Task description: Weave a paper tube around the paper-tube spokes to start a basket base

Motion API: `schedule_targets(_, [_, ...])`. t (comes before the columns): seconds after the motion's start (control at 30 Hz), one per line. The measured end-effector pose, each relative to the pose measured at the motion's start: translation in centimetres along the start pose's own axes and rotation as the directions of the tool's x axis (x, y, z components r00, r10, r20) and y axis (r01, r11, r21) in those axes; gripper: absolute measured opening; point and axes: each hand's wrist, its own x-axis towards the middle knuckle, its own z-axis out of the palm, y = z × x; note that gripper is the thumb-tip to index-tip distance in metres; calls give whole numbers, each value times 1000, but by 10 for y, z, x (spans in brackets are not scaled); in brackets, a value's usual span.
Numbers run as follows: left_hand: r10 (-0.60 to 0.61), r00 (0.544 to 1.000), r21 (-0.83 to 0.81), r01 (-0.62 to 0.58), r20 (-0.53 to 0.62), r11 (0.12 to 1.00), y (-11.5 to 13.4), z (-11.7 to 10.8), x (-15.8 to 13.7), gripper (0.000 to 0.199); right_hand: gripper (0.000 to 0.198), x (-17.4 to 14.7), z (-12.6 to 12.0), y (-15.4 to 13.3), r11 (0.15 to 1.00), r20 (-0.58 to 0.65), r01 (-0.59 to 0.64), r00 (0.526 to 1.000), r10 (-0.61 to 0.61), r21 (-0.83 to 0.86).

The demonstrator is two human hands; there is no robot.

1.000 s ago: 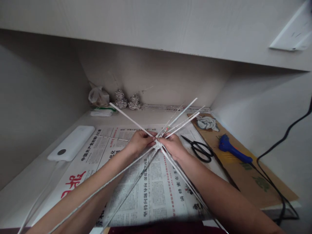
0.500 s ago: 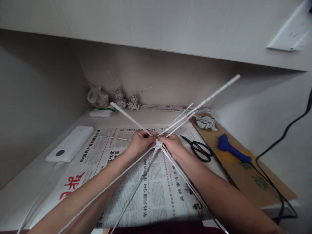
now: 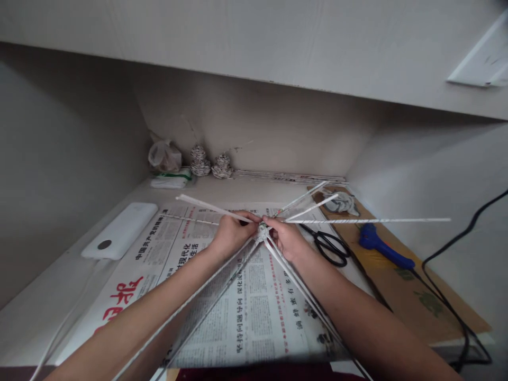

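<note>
A small woven paper piece (image 3: 262, 233) is held above the newspaper (image 3: 222, 323), with several long rolled-paper strips fanning out from its centre. My left hand (image 3: 236, 230) pinches its left side, closed at the thumb and fingers. On the right edge my right hand (image 3: 286, 235) is closed too, its thumb pressing near the crossing of the strips. One long paper strip (image 3: 377, 220) runs out to the right from under my right thumb. Other strips stretch toward me between my forearms. The undersides of the fingers are hidden.
Black scissors (image 3: 329, 246) and a blue glue gun (image 3: 384, 248) on cardboard (image 3: 436, 301) lie to the right, with a black cable. A white power bank (image 3: 121, 230) is at left. Two woven gourd shapes (image 3: 199, 160), a plastic bag (image 3: 164, 155) and spare paper rods (image 3: 289, 176) stand behind.
The long strip on the right has swung down from a steep upward slant to nearly level. The left strip has also dipped lower. Both hands keep hold of the woven piece.
</note>
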Motion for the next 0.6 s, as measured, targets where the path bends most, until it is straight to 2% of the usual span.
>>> schedule_targets(0.1, [-162, 987, -161, 162, 15, 974, 5, -1, 0, 15, 17, 4, -1, 5, 998, -40, 62, 997, -63, -28])
schedule_targets(0.2, [-353, 931, -343, 363, 94, 866, 13, -4, 2, 15, 18, 7, -4, 6, 995, -20, 93, 995, -94, -46])
schedule_targets(0.27, [-423, 896, -389, 441, 137, 809, 16, -6, 3, 16, 16, 7, -5, 5, 992, 13, 108, 994, -107, -61])
schedule_targets(0.43, [-470, 865, -431, 497, 176, 753, 17, -9, 4, 14, 14, 3, -6, -1, 985, 42, 133, 991, -129, -109])
schedule_targets(0.5, [-455, 869, -434, 493, 196, 754, 14, -9, 4, 14, 15, 3, -7, -2, 981, 57, 148, 988, -141, -129])
schedule_targets(0.6, [-419, 890, -435, 455, 182, 777, 9, -7, 4, 24, 15, 2, -8, -2, 972, 79, 179, 983, -169, -155])
